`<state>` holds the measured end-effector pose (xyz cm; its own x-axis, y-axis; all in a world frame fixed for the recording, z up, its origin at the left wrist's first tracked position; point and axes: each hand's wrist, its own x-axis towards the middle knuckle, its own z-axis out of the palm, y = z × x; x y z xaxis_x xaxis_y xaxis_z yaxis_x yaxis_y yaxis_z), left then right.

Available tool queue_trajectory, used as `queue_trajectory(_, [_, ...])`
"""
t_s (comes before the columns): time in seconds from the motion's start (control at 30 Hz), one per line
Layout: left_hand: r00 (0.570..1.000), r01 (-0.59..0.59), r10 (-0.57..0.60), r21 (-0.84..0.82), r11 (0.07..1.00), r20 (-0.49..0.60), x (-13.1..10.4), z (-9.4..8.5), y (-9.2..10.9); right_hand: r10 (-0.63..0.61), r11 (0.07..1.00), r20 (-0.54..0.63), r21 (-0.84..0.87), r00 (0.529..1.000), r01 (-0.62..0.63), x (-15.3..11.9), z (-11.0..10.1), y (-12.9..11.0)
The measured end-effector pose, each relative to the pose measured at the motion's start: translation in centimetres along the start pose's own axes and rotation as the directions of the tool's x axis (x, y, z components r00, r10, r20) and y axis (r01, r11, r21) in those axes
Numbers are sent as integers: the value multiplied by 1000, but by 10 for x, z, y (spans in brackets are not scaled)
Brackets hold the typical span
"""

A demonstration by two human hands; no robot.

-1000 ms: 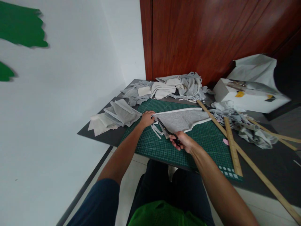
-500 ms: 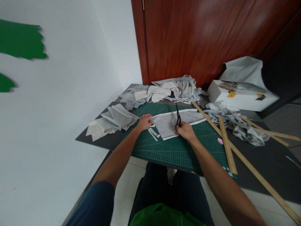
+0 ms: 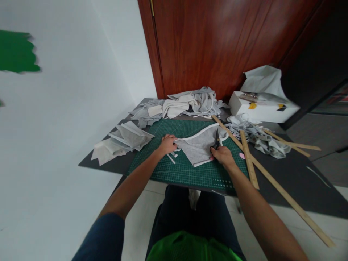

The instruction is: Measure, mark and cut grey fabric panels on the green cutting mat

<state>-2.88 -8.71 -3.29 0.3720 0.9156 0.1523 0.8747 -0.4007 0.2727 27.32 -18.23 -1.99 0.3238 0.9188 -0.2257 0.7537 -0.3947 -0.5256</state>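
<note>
Holding black scissors [image 3: 216, 142] over fabric: right hand [image 3: 222, 155] | pinching grey fabric [image 3: 197, 145] corner: left hand [image 3: 167, 144] | beneath: green mat [image 3: 174, 170]

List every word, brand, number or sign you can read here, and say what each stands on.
No text can be read.
Cutting mat: grid lines and pale shapes; any numbers are too small.
Wooden ruler: any markings are too small.
White box: yellow patch and dark patch; any print is too blurred.

White-edged grey fabric piece [image 3: 198, 145] lies rumpled on the green cutting mat [image 3: 187, 174]; black scissors [image 3: 216, 142] point away above it.
</note>
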Motion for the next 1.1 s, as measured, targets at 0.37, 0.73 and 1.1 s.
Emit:
queue_trajectory(0.37, [962,-244,248,44,969,-117,22,-19,56,-5,994,-85,-113,996,-5,4,8,-2])
queue_trajectory(0.73, [829,-555,555,-216,803,-67,50,37,19,-47,985,-72,-168,996,34,8,9,1])
queue_trajectory(1.1, [892,-440,451,-180,880,23,51,3,-61,-16,989,-13,-150,1000,14,6,1,-1])
